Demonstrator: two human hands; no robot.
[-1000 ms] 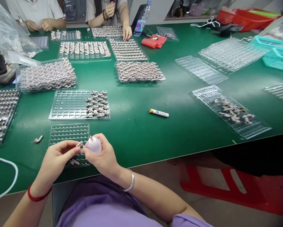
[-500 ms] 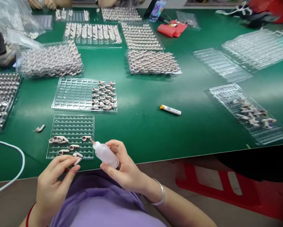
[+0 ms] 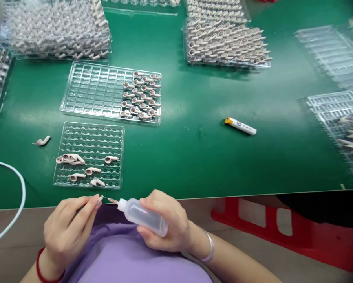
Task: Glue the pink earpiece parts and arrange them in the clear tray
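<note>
Left hand (image 3: 70,232) pinches a small pale piece (image 3: 100,199) by the near edge of the table (image 3: 179,157); right hand (image 3: 167,220) grips the squeeze bottle (image 3: 143,215), tip now closer. I can't read the white tube's (image 3: 241,125) print.

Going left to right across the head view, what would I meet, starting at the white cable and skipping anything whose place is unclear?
White cable, left hand, squeeze bottle, yellow-ended white stick, lower clear tray at the right edge.
</note>
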